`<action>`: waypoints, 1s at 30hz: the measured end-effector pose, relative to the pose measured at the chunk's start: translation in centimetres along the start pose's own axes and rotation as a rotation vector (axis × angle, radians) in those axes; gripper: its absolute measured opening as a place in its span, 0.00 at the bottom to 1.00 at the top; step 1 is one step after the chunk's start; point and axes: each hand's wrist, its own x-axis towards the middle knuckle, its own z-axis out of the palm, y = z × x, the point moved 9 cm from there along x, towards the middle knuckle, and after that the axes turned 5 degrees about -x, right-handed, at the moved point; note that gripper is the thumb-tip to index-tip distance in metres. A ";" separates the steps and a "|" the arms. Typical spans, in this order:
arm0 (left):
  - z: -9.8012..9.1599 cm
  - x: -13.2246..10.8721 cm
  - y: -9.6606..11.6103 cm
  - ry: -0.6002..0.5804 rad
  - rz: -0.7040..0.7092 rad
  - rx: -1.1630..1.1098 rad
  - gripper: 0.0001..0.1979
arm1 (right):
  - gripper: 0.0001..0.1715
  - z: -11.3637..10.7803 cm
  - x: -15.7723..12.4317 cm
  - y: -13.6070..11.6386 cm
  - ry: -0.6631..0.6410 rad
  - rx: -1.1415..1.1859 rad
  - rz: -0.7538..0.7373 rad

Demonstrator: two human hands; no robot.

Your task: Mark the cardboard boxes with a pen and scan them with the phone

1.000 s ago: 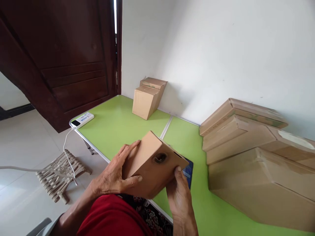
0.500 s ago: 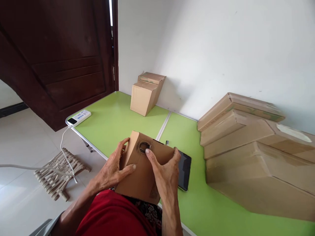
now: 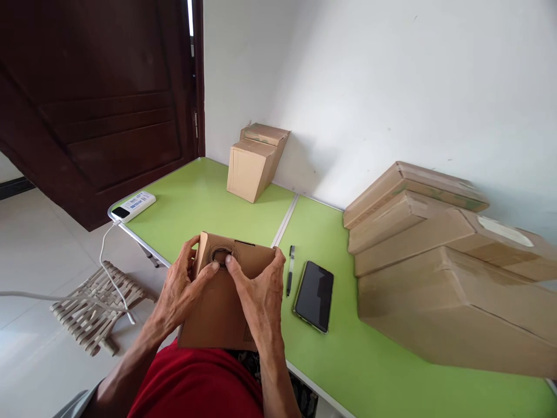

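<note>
I hold a small brown cardboard box point(image 3: 217, 313) upright at the near edge of the green table point(image 3: 204, 209). A round hole point(image 3: 221, 255) sits near its top edge. My left hand point(image 3: 180, 287) grips the box's left side, thumb reaching to the hole. My right hand point(image 3: 256, 296) wraps the right side, index fingertip at the hole's rim. A black pen point(image 3: 289, 270) and a dark phone point(image 3: 314, 295) lie on the table just right of the box.
A stack of long cardboard boxes point(image 3: 435, 261) fills the table's right side by the white wall. Two small boxes point(image 3: 252, 162) stand at the far corner. A white power strip point(image 3: 133, 206) lies on the left edge, its cable hanging toward a woven stool point(image 3: 93, 307). A dark wooden door point(image 3: 96, 98) stands at left.
The box has been turned upright and pulled toward me, so the hole now faces me. My right hand moved from beneath onto its front, and the pen and phone came into view.
</note>
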 end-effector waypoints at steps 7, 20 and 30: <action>-0.2 1.1 -1.2 0.003 -0.013 -0.085 0.34 | 0.65 -0.4 0.2 0.9 -0.084 -0.025 -0.034; 2.3 3.5 -8.2 -0.086 -0.302 -0.407 0.44 | 0.08 -4.0 7.7 10.6 -0.082 -0.542 0.174; 6.0 4.0 -7.8 -0.168 -0.175 -0.611 0.54 | 0.16 -4.9 4.6 5.1 0.024 0.681 -0.048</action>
